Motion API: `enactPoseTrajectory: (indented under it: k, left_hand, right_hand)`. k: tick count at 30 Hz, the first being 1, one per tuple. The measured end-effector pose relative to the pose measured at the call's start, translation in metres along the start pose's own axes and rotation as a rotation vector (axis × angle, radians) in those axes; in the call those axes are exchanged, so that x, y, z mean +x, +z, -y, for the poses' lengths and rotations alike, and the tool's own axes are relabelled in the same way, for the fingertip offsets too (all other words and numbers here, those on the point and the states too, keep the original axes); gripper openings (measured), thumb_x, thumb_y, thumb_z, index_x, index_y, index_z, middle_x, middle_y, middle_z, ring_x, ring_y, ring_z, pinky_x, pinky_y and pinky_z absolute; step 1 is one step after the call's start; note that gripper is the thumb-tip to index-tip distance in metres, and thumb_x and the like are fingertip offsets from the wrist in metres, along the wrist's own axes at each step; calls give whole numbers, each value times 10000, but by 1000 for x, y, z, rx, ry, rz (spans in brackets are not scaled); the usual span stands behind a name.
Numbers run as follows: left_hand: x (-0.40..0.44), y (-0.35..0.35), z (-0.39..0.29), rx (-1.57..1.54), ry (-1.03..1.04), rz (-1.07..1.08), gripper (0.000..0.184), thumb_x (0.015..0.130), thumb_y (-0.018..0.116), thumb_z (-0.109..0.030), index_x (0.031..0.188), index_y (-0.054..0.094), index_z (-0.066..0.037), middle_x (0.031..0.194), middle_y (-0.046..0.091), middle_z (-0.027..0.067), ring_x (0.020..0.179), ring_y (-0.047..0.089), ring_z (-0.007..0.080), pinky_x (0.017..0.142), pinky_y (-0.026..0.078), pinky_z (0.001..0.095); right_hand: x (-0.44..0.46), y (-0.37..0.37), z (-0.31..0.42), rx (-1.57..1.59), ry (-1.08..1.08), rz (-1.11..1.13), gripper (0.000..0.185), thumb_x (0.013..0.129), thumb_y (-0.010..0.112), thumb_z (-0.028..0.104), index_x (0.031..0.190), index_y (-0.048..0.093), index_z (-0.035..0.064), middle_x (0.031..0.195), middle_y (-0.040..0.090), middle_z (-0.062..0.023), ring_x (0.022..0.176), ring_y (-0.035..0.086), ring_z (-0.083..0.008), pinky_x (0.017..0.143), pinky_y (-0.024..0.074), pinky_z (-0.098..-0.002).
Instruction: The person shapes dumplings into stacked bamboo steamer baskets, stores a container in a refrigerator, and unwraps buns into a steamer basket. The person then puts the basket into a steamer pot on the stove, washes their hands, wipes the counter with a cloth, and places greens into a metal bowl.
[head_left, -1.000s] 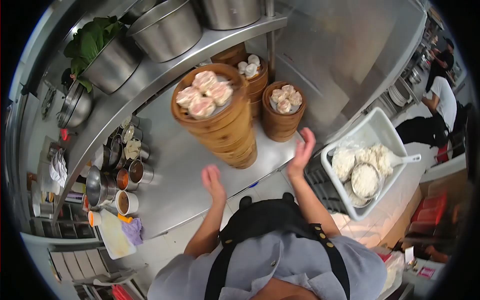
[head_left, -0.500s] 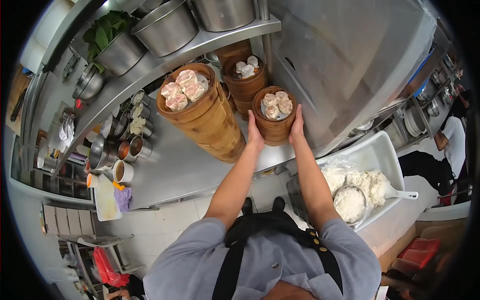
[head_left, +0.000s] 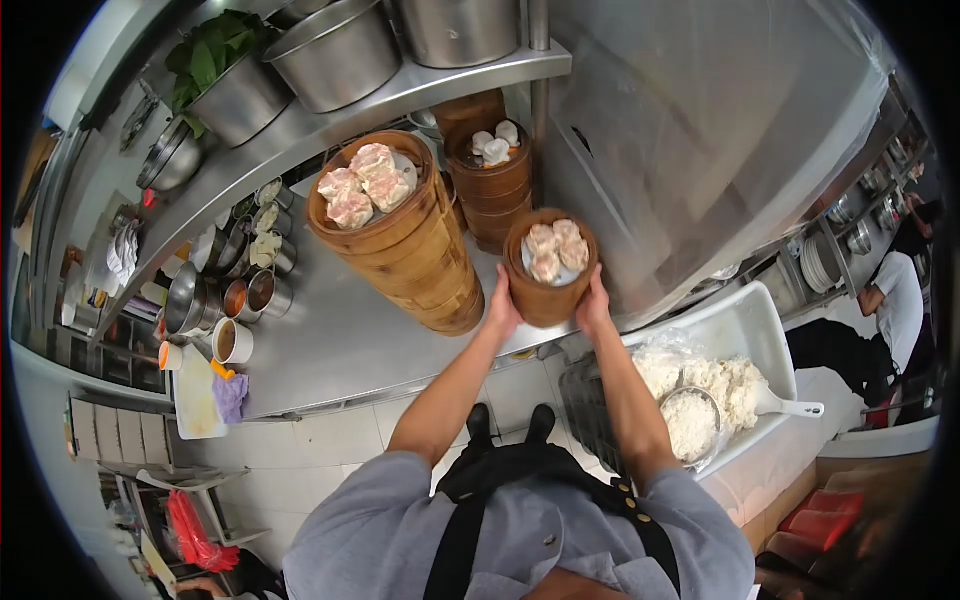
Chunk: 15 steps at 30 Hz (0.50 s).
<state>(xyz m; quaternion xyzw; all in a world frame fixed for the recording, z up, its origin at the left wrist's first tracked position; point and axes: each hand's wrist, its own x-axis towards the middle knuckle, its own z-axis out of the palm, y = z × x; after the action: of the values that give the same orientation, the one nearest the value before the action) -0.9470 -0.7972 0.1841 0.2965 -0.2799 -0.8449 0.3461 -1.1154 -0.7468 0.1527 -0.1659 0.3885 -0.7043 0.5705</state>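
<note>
A small round bamboo steamer stack (head_left: 548, 298) with several pale dumplings (head_left: 556, 250) on top is held between my two hands near the counter's front edge. My left hand (head_left: 504, 305) presses its left side and my right hand (head_left: 594, 302) its right side. To the left stands a tall, wide bamboo steamer stack (head_left: 420, 260) topped with several larger pinkish dumplings (head_left: 367, 186). Behind the held stack is another bamboo stack (head_left: 492, 195) with white pieces (head_left: 495, 144) in it.
Metal pots (head_left: 335, 60) stand on the shelf (head_left: 440, 88) above the counter (head_left: 330, 340). Sauce containers (head_left: 232, 342) are at the left. A white tub (head_left: 765, 325) of white food is at the right. A seated person (head_left: 900, 300) is at the far right.
My hands, apart at first, closed around the small stack, which has since moved toward me, away from the stack behind it.
</note>
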Motion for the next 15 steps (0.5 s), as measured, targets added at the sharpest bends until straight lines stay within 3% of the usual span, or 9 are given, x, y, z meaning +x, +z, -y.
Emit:
enactPoseTrajectory:
  k: [6,9,13,15]
  left_hand:
    - [-59,28,9,-92,130,107,756,900,284,-650,1445,202,-132,1474,270,66,1348,272,250,1087,254,445]
    - [-98,77,-24,-100,87,134,747,909,280,-638,1446,192,-126,1477,258,70,1352,262,232,1093,249,411]
    - [-118,157,-100,55,308,348,779,893,282,-660,1453,177,-129,1486,243,65,1357,246,229,1101,229,426]
    - [-127,192,-146,44,250,453,778,894,287,-657,1449,196,-120,1488,238,67,1355,247,236,1103,225,428]
  right_hand:
    - [-86,25,34,-24,-53,56,599,962,330,494,1398,318,83,1447,329,-46,1338,285,-212,1094,221,-374]
    - [-117,58,81,-21,-135,0,550,970,338,437,1386,336,77,1421,372,-61,1306,342,-222,1093,245,-376]
    - [-142,119,163,-12,-388,104,509,970,346,372,1381,345,72,1407,395,-75,1294,369,-227,1084,279,-394]
    - [-152,161,205,-7,-474,153,520,973,330,391,1385,340,74,1417,383,-79,1300,362,-239,1093,263,-406]
